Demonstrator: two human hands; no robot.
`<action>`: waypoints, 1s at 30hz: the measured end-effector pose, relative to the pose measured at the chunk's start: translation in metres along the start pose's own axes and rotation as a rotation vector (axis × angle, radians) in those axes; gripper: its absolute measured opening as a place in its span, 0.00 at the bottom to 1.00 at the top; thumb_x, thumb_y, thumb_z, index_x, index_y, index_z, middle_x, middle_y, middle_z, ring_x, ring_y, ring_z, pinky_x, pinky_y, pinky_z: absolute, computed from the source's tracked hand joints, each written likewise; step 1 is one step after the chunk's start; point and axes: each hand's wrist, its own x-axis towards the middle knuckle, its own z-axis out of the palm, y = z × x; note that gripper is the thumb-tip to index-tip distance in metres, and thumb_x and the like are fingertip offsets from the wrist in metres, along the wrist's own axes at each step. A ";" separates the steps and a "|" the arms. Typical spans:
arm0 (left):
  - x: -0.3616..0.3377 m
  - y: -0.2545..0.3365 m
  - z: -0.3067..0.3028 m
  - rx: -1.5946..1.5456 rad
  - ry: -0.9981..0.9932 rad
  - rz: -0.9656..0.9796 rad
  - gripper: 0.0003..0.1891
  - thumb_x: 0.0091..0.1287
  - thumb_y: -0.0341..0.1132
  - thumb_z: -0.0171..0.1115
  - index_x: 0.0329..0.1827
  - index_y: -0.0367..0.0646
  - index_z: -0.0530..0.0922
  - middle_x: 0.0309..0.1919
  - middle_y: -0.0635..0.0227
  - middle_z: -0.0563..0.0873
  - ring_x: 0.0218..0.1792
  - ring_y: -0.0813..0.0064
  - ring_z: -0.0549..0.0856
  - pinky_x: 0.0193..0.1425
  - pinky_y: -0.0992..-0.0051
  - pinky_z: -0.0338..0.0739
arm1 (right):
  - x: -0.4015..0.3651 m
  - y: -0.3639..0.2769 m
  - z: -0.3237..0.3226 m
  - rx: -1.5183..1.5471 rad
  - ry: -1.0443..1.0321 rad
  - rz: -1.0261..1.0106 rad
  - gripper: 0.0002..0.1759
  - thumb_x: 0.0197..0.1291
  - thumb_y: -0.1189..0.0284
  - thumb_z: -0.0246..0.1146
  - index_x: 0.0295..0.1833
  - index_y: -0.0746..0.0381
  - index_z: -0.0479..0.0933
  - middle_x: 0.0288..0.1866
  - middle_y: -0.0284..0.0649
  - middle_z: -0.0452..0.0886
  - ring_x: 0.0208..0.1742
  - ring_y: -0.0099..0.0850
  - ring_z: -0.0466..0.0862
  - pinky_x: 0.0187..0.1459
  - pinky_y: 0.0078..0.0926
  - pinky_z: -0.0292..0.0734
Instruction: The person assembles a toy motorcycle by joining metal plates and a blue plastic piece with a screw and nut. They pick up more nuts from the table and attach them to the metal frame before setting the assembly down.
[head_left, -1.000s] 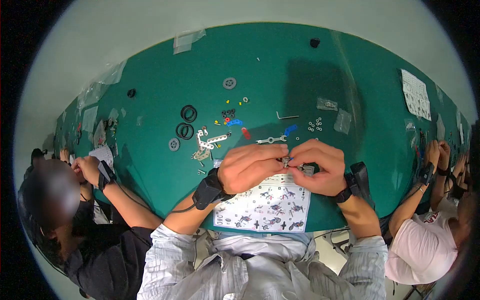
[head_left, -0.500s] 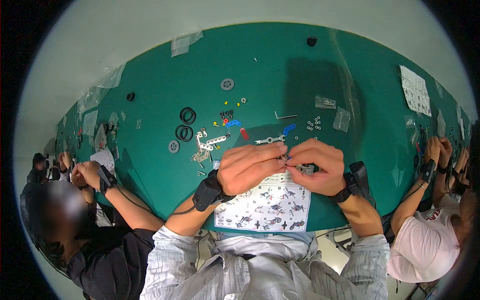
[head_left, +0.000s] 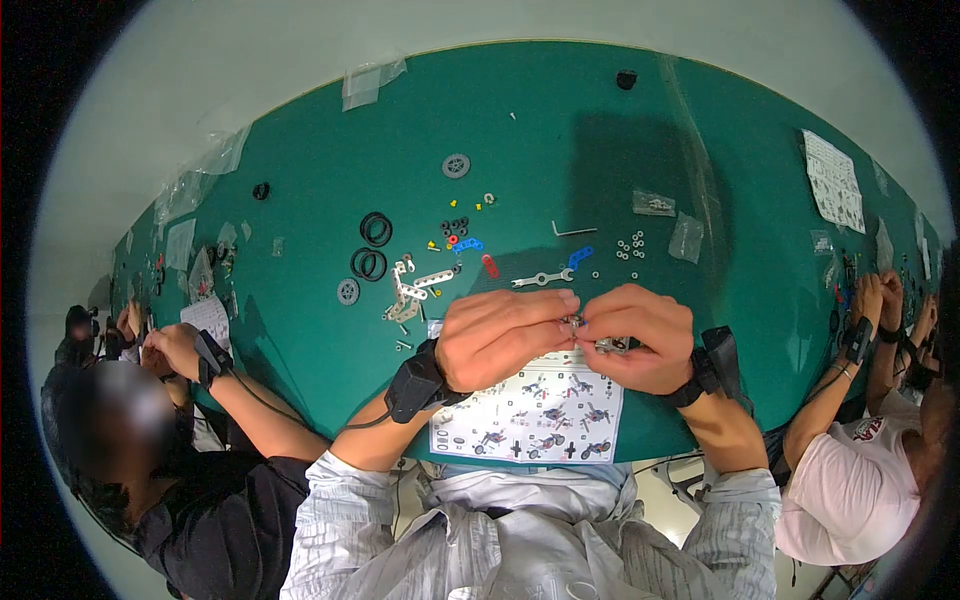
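Note:
Over the top of the printed instruction sheet point(head_left: 525, 420), my left hand point(head_left: 495, 340) and my right hand point(head_left: 645, 335) meet fingertip to fingertip. Both are closed in a pinch on a small metal assembly point(head_left: 574, 324), with a bit of blue beside the right fingertips. Its silvery lower part point(head_left: 611, 345) shows under my right fingers; most of the rest is hidden. Just beyond the fingers lies an open-ended wrench point(head_left: 543, 279). A blue perforated strip point(head_left: 581, 257) is next to it, and a red one point(head_left: 490, 266) lies to the left.
Silvery perforated strips point(head_left: 408, 290), black rubber rings point(head_left: 368, 265), a grey wheel point(head_left: 456, 166), a hex key point(head_left: 574, 231) and several nuts point(head_left: 630, 245) are spread on the green table point(head_left: 330, 150). Plastic bags point(head_left: 686, 238) lie to the right. People work on both sides.
My right hand has shifted slightly and its fingers have turned a little, so more of the metal assembly shows between the fingertips. My left hand stays almost in place.

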 end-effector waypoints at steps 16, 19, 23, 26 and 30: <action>-0.003 -0.002 0.000 -0.008 -0.004 0.017 0.13 0.54 0.31 0.75 0.41 0.36 0.85 0.48 0.52 0.89 0.44 0.59 0.91 0.41 0.68 0.86 | 0.001 -0.002 -0.002 0.037 -0.022 0.013 0.15 0.45 0.84 0.76 0.40 0.62 0.85 0.39 0.41 0.88 0.36 0.34 0.90 0.35 0.27 0.85; -0.005 -0.005 0.000 0.028 -0.015 0.043 0.13 0.56 0.32 0.74 0.42 0.37 0.85 0.49 0.52 0.89 0.45 0.59 0.91 0.42 0.68 0.86 | 0.001 -0.001 -0.001 0.047 -0.023 0.012 0.14 0.45 0.84 0.76 0.39 0.62 0.85 0.39 0.41 0.88 0.36 0.33 0.90 0.34 0.26 0.85; -0.004 -0.005 -0.002 0.041 -0.028 0.067 0.13 0.56 0.32 0.73 0.43 0.38 0.85 0.49 0.52 0.89 0.46 0.58 0.91 0.42 0.69 0.86 | 0.001 -0.001 -0.001 0.061 -0.034 0.013 0.15 0.44 0.84 0.76 0.39 0.62 0.85 0.39 0.41 0.88 0.36 0.33 0.90 0.34 0.26 0.85; 0.001 0.002 -0.007 0.068 -0.066 0.075 0.18 0.53 0.29 0.78 0.45 0.37 0.83 0.51 0.52 0.88 0.48 0.56 0.91 0.43 0.67 0.87 | 0.000 -0.001 -0.001 0.068 -0.037 0.010 0.15 0.44 0.84 0.76 0.39 0.62 0.85 0.38 0.41 0.88 0.36 0.32 0.90 0.34 0.25 0.85; 0.002 0.007 -0.010 0.098 -0.092 0.079 0.22 0.51 0.28 0.81 0.47 0.36 0.82 0.52 0.52 0.88 0.48 0.55 0.91 0.45 0.65 0.88 | 0.000 -0.001 -0.001 0.068 -0.029 0.010 0.15 0.43 0.84 0.76 0.40 0.61 0.85 0.39 0.41 0.88 0.36 0.32 0.90 0.34 0.25 0.85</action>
